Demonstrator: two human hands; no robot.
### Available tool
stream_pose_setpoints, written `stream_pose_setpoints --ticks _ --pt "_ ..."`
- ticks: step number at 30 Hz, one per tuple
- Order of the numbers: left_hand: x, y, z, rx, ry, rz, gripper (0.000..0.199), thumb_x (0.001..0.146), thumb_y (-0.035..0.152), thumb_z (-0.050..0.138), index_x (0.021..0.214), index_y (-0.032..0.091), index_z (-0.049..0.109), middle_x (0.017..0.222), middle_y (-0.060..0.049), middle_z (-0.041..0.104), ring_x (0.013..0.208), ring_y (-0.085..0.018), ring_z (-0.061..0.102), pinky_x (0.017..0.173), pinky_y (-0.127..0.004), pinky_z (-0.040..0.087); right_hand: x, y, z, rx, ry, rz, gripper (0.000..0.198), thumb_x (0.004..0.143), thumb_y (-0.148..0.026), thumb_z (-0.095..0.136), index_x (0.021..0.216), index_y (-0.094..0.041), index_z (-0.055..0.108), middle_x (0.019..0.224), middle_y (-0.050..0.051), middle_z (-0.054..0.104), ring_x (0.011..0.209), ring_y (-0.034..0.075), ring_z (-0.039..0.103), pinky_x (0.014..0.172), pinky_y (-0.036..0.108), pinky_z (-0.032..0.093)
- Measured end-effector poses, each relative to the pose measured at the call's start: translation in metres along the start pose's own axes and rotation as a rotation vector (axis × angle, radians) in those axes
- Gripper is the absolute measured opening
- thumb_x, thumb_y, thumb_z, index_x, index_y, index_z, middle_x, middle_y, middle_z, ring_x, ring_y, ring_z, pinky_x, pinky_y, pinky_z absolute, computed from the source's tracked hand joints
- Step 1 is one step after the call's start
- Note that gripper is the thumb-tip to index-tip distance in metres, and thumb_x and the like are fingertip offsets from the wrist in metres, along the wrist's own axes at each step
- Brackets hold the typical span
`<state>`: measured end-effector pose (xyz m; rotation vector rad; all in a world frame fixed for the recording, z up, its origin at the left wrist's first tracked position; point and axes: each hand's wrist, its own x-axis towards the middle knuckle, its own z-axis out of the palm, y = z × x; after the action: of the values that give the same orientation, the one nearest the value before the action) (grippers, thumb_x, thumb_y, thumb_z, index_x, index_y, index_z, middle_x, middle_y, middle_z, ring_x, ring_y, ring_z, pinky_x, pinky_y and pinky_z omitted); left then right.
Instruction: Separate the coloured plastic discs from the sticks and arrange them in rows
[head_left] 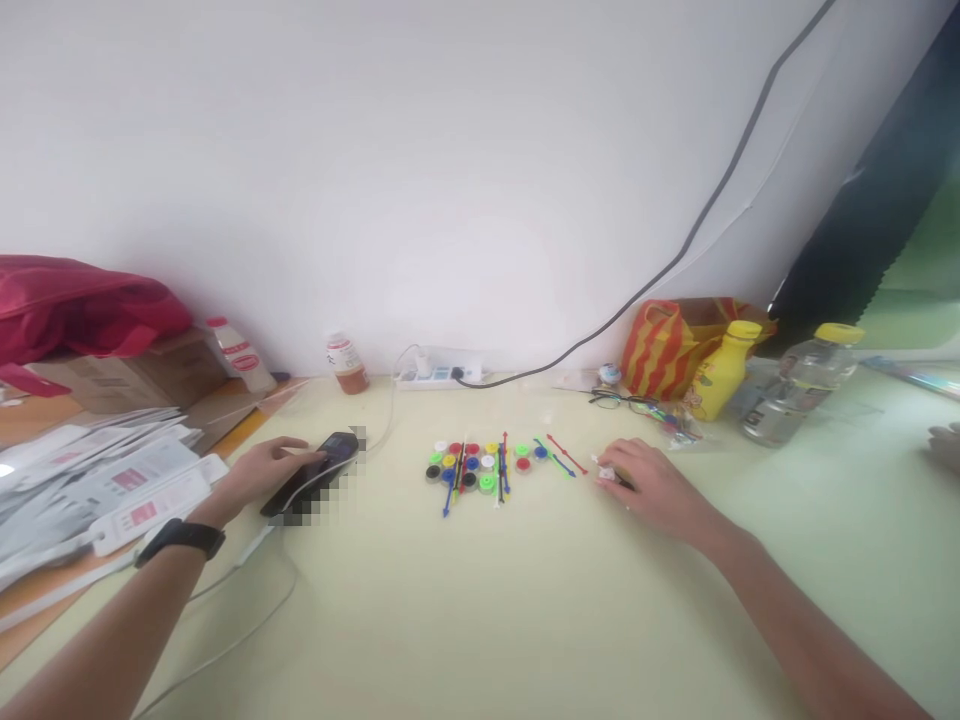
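Observation:
My left hand (262,472), with a black watch on its wrist, lies at a black phone (322,480). Its fingers stretch flat over the phone's upper edge. Right of centre, my right hand (645,482) is closed, with fingertips around small white pieces (606,473); something dark and yellowish shows under the fingers, too hidden to name. Between the hands lie several round spinner bases (472,465) in white, red, yellow, green, blue and black. Coloured arrow pointers lie across and beside them, among them a red arrow (568,454) near my right hand.
Against the wall stand a power strip (442,372), a brown drink bottle (346,365) and a striped bag (660,345). A yellow bottle (721,375) and clear bottle (799,390) are at right. Paper tags (127,490) pile at left. Another person's hand (943,445) shows at far right.

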<state>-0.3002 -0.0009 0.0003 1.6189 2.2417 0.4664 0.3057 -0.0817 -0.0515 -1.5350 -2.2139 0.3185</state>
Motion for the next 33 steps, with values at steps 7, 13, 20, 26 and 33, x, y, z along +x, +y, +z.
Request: stream_pose_setpoints --ticks 7,13,20,26,33 --pt "0.000 -0.001 0.001 -0.004 0.002 0.019 0.080 0.069 0.080 0.074 0.118 0.018 0.072 0.106 -0.007 0.079 0.106 -0.035 0.069 0.088 -0.037 0.049 0.001 0.002 -0.002 -0.010 -0.011 -0.009 0.023 0.099 -0.043 0.052 0.106 -0.027 0.067 0.116 0.007 0.071 0.112 0.028 0.063 0.097 0.046 0.049" --pt "-0.004 0.003 -0.005 -0.002 0.013 0.034 0.082 0.082 0.085 0.057 0.121 0.014 0.070 0.107 -0.010 0.079 0.113 -0.035 0.066 0.095 -0.039 0.046 0.001 -0.005 -0.006 0.048 0.021 -0.003 0.025 0.100 -0.047 0.052 0.105 -0.028 0.066 0.116 0.009 0.071 0.112 0.029 0.063 0.099 0.047 0.049" --pt "-0.039 0.056 -0.018 0.098 0.315 0.172 0.056 0.089 0.064 0.063 0.126 0.023 0.064 0.103 -0.001 0.076 0.094 -0.024 0.067 0.081 -0.031 0.047 0.001 -0.004 -0.011 0.120 0.128 0.122 0.028 0.099 -0.051 0.053 0.107 -0.028 0.065 0.111 0.007 0.072 0.106 0.027 0.066 0.087 0.040 0.053" --pt "-0.092 0.144 -0.005 0.071 0.434 0.513 0.032 0.092 0.051 0.064 0.111 0.026 0.071 0.099 -0.001 0.076 0.083 -0.021 0.065 0.076 -0.033 0.046 0.001 -0.003 -0.015 0.215 0.266 0.256 0.028 0.097 -0.050 0.056 0.112 -0.027 0.061 0.103 0.005 0.073 0.092 0.024 0.070 0.079 0.036 0.054" --pt "-0.145 0.218 0.051 -0.222 0.015 0.787 0.032 0.099 0.049 0.061 0.117 0.024 0.070 0.093 -0.003 0.076 0.079 -0.019 0.069 0.070 -0.031 0.052 0.007 -0.030 -0.019 0.372 0.372 0.189 0.022 0.092 -0.044 0.065 0.103 -0.025 0.060 0.101 0.004 0.071 0.089 0.021 0.068 0.079 0.035 0.054"
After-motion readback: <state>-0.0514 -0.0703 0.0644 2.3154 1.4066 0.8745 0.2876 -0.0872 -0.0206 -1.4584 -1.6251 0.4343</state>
